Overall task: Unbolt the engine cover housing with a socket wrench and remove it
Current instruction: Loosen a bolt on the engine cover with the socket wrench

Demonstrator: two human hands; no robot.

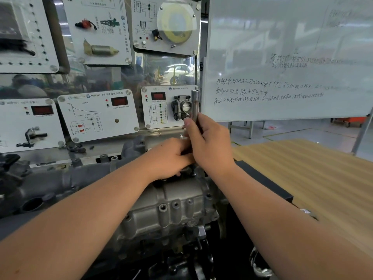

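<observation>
A grey cast-metal engine cover housing (175, 201) with bolt bosses sits on the engine block in the lower middle. My right hand (210, 142) grips the silver socket wrench (195, 104), whose handle stands nearly upright above the housing's far edge. My left hand (171, 156) curls around the wrench's lower end at the housing's top; the socket and bolt are hidden under my fingers.
A long grey manifold casting (46, 182) stretches to the left. Training panels with sensors (99, 114) stand upright behind the engine. A whiteboard (286, 61) fills the upper right, and a wooden tabletop (314, 174) with a black box lies to the right.
</observation>
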